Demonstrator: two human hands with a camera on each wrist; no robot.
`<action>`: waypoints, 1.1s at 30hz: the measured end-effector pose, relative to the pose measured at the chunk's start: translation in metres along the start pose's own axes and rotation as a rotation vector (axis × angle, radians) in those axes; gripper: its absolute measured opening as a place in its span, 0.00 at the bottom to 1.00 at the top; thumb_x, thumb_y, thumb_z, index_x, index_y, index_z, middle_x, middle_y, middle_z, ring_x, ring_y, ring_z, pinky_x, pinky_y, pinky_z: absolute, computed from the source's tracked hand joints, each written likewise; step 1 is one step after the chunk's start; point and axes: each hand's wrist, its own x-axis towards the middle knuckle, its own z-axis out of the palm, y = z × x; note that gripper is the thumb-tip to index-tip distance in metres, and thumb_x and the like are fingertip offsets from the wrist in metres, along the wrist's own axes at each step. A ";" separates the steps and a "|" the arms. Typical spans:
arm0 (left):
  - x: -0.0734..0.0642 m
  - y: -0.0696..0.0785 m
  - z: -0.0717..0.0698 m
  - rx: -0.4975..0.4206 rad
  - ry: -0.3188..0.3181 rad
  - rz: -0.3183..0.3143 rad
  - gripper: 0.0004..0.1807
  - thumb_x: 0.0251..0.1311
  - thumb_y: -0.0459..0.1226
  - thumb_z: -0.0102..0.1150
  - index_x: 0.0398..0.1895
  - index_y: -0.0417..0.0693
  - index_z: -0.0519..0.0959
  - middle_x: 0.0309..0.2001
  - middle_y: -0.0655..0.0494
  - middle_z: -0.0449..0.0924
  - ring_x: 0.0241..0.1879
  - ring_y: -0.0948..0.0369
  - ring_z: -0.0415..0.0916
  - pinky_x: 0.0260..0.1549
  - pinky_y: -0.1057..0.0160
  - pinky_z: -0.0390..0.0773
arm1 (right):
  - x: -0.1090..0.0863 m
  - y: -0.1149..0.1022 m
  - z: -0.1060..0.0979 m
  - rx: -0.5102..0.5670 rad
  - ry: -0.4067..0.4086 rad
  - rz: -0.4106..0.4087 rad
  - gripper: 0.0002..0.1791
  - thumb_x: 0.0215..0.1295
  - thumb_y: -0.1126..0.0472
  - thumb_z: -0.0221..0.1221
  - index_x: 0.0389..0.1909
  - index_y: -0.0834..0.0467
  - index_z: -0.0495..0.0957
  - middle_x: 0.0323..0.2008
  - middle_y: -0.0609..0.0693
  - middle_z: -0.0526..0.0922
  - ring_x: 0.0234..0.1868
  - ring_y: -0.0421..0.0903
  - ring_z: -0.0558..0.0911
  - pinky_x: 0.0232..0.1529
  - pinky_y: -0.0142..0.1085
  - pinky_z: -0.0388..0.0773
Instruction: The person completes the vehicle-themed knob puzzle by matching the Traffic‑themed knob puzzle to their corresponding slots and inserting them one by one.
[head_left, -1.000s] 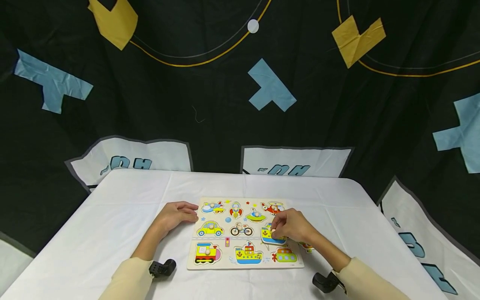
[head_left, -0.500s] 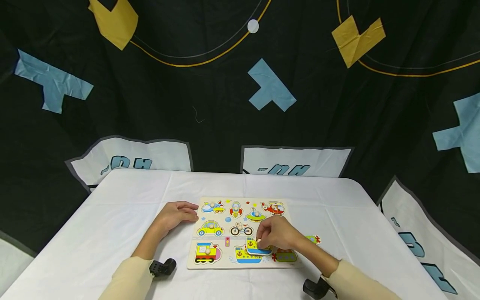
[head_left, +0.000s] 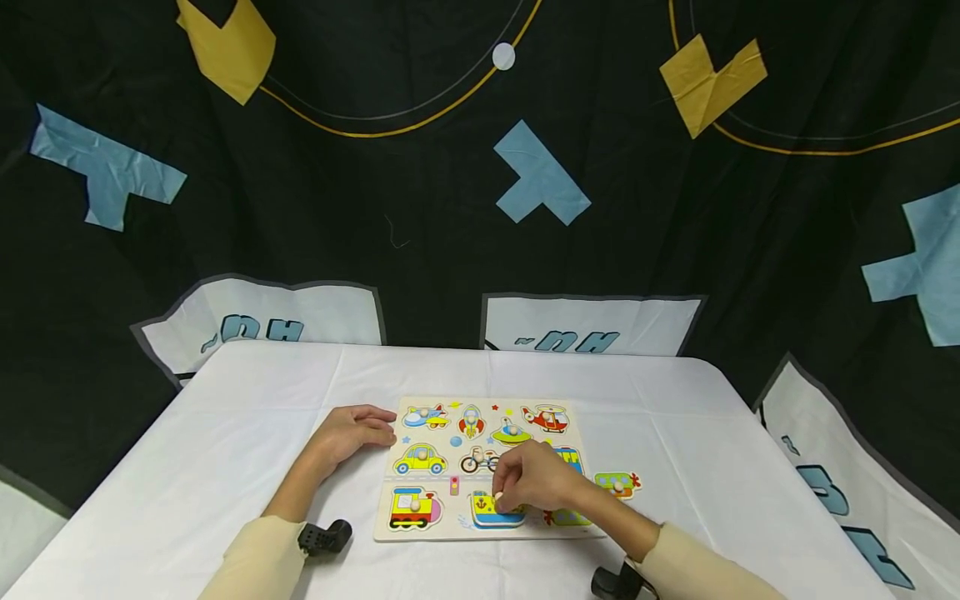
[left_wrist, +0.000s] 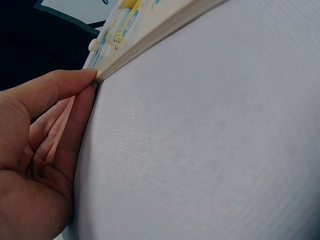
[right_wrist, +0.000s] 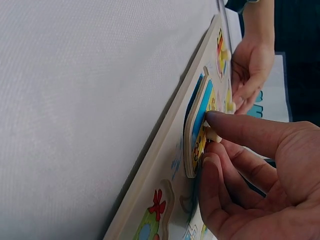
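Observation:
My right hand (head_left: 536, 477) pinches the small knob (right_wrist: 212, 134) of a ship puzzle piece (right_wrist: 204, 117), yellow over blue with an anchor. In the head view the piece overlaps the ship picture at the board's lower middle; in the right wrist view it is tilted, its edge standing above the surface. My left hand (head_left: 352, 429) holds the left edge of the wooden puzzle board (head_left: 442, 535), thumb and finger together at that edge in the left wrist view (left_wrist: 55, 130). My right fingers hide part of the ship and the bicycle piece (head_left: 478, 460).
A green submarine piece (head_left: 618, 485) lies on the white cloth (head_left: 675, 433) just right of the board. Knobbed pieces sit in the board, among them a car (head_left: 421, 458), a train (head_left: 415, 507) and a helicopter (head_left: 547, 418). A dark curtain (head_left: 420, 250) hangs behind the table.
My right hand has carried the ship piece left and toward me, from the board's right side to the ship picture. The submarine piece has come into full view. My left hand stays put.

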 end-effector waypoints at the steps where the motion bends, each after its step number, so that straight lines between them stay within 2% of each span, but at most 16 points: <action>1: 0.000 0.000 0.000 -0.001 -0.001 0.001 0.23 0.51 0.38 0.74 0.53 0.45 0.85 0.39 0.55 0.90 0.43 0.60 0.84 0.55 0.52 0.75 | 0.000 -0.001 0.001 0.001 0.000 -0.004 0.08 0.46 0.67 0.75 0.25 0.57 0.84 0.17 0.42 0.80 0.22 0.36 0.75 0.25 0.29 0.68; 20: 0.000 0.000 0.001 -0.003 0.002 -0.001 0.23 0.50 0.38 0.74 0.53 0.46 0.85 0.39 0.55 0.90 0.45 0.60 0.84 0.56 0.50 0.75 | -0.002 -0.004 0.006 0.027 -0.003 -0.004 0.09 0.45 0.66 0.76 0.24 0.56 0.85 0.17 0.43 0.80 0.20 0.37 0.75 0.22 0.30 0.67; 33: 0.001 0.000 0.000 0.011 0.000 0.008 0.24 0.50 0.38 0.74 0.53 0.45 0.85 0.39 0.55 0.90 0.46 0.59 0.83 0.58 0.49 0.74 | 0.001 0.001 0.008 0.022 -0.011 0.020 0.09 0.45 0.64 0.76 0.25 0.54 0.85 0.17 0.41 0.80 0.21 0.36 0.74 0.24 0.29 0.68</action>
